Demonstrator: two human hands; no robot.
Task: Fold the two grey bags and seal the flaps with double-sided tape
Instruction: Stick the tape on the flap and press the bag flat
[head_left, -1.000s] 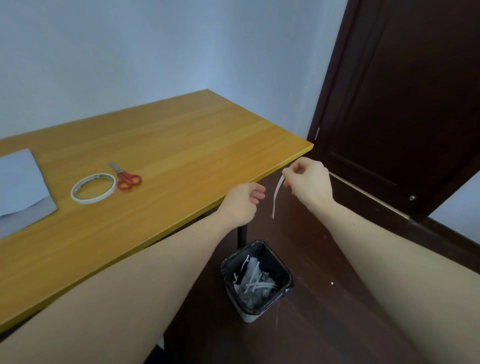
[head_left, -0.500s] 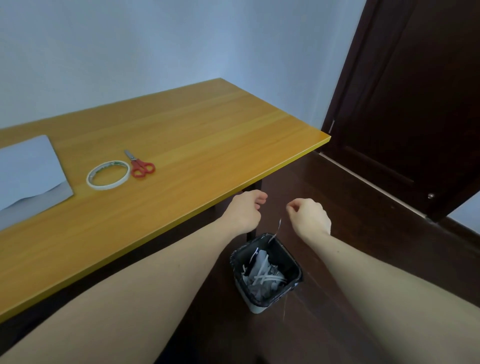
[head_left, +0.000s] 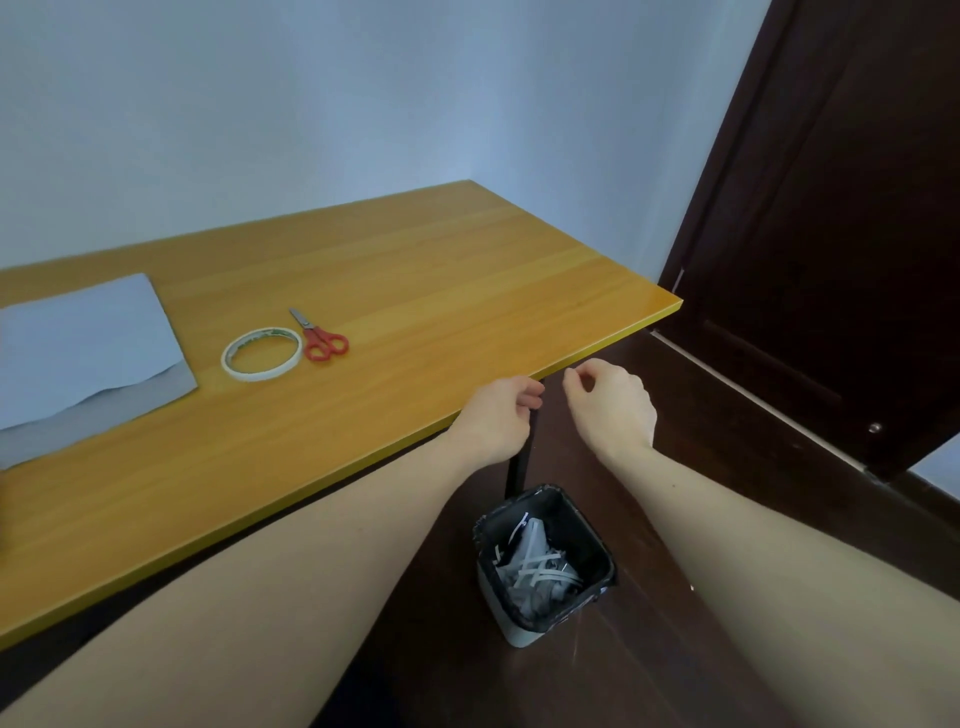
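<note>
Two grey bags (head_left: 88, 343) lie stacked flat at the table's left edge, the lower one showing below the upper. A roll of double-sided tape (head_left: 260, 375) lies flat to their right, with red-handled scissors (head_left: 322, 340) beside it. My left hand (head_left: 498, 415) hovers at the table's front edge, curled into a loose fist with nothing visible in it. My right hand (head_left: 613, 405) hangs just right of it, off the table, with loosely curled fingers that hold nothing. Both hands are above the waste bin.
The yellow wooden table (head_left: 415, 291) stands against a pale wall. On the dark floor below the hands stands a small bin (head_left: 605, 551) with a black liner, holding several white paper strips. A dark brown door (head_left: 831, 234) fills the right side.
The white strip that my right hand pinched a second ago is gone from it. Both hands dropped toward the bin and now sit near the table edge.
</note>
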